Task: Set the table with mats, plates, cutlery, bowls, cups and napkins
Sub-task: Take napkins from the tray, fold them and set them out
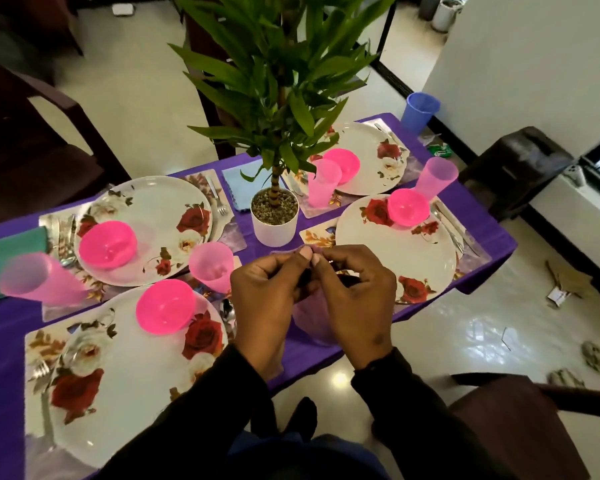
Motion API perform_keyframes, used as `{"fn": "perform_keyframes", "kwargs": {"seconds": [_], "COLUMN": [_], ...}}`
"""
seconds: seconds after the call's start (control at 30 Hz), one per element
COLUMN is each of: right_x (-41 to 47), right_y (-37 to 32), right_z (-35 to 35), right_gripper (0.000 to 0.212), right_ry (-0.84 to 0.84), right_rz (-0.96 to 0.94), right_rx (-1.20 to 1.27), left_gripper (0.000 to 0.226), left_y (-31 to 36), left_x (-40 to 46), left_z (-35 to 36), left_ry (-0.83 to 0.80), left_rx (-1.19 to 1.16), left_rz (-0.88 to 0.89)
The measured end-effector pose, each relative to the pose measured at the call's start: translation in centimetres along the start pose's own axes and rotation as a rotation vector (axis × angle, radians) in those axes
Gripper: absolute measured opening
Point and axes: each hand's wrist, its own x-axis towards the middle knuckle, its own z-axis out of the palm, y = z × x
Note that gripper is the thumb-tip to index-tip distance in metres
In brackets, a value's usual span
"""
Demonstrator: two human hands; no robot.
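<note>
Here left hand [264, 289] and right hand [357, 292] pinch, seemingly, a lilac napkin [312, 320].

Left hand [267, 289] and right hand [357, 296] together, fingers [305, 252] curled, pinching

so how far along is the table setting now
Done: four floral plates, e.g. near plate, each with a pink bowl, plus pink cups and some cutlery. In hand: left hand and right hand pinch a purple napkin. Left: placing it; other napkins unclear.
</note>
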Motion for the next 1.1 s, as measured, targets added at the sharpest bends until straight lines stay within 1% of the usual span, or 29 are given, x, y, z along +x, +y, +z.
{"fn": "perform_keyframes", "kwargs": {"seconds": [0.17, 0.23, 0.3, 0.37, 0.4, 0.47, 0.5, 0.53, 0.57, 0.6, 0.63, 0.67, 0.77, 0.83, 0.87, 0.93, 1.03, 1.1], "right_x": [0.5, 0.7, 0.9, 1.6, 2.2, 3.4, 4.1, 4.7, 5.4, 6.0, 6.4, 7.0, 8.3, 9.0, 9.4, 10.2, 11.1, 11.5], "right_y": [0.6, 1.1, 1.6, 2.0, 2.1, 2.0, 1.8, 1.6, 1.5, 1.4, 1.2, 1.2, 0.9, 0.8, 0.8, 0.7, 0.6, 0.8], "right_z": [0.9, 1.0, 0.9, 0.4, 0.0, -0.7, -1.1, -1.4, -1.7, -2.0, -2.1, -2.4, -3.2, -3.8, -4.1, -4.6, -5.1, -5.2], "right_gripper": [0.010, 0.015, 0.024, 0.021, 0.017, 0.012, 0.011, 0.010, 0.009, 0.008, 0.007, 0.007, 0.007, 0.007, 0.009, 0.013, 0.021, 0.022], "right_ry": [-0.039, -0.095, -0.150, -0.167, -0.171, -0.224, -0.274, -0.325, -0.376, -0.414, -0.444, -0.472, -0.510, -0.515, -0.508, -0.485, -0.447, -0.407], "right_rz": [-0.063, -0.093, -0.134, -0.178, -0.198, -0.179, -0.127, -0.075, -0.042, -0.035, -0.043, -0.054, -0.060, -0.060, -0.060, -0.068, -0.077, -0.081], "right_rx": [0.000, -0.011, -0.046, -0.081, -0.087, -0.053, -0.014, 0.024, 0.050, 0.060, 0.062, 0.063, 0.073, 0.077, 0.084, 0.102, 0.106, 0.060], "left_gripper": [0.018, 0.019, 0.020, 0.021, 0.019, 0.013, 0.017, 0.028, 0.040, 0.051, 0.057, 0.058, 0.046, 0.027, 0.020, 0.015, 0.005, 0.006], "left_y": [0.0, -0.1, -0.1, 0.1, 0.1, -0.1, -0.2, -0.3, -0.4, -0.4, -0.2, 0.0, 0.6, 1.2, 1.3, 1.5, 1.8, 2.2], "left_x": [1.0, 1.3, 1.3, 1.3, 1.4, 2.3, 3.0, 3.8, 4.6, 5.3, 5.9, 6.5, 8.1, 9.0, 9.3, 9.6, 9.6, 9.4], "left_z": [-0.4, -0.5, -0.4, -0.6, -0.8, -1.7, -2.2, -2.7, -3.1, -3.4, -3.6, -3.5, -3.3, -3.5, -3.7, -4.2, -4.5, -4.3], "left_ry": [0.022, 0.018, -0.006, -0.037, -0.055, -0.073, -0.076, -0.093, -0.130, -0.185, -0.235, -0.256, -0.299, -0.344, -0.353, -0.336, -0.279, -0.192], "left_rx": [-0.054, -0.083, -0.091, -0.049, 0.022, 0.295, 0.438, 0.567, 0.670, 0.747, 0.809, 0.859, 0.928, 0.956, 0.973, 0.971, 0.854, 0.737], "left_rz": [-0.032, -0.049, -0.056, -0.041, 0.020, 0.248, 0.354, 0.441, 0.495, 0.510, 0.516, 0.538, 0.621, 0.648, 0.651, 0.623, 0.530, 0.501]}}
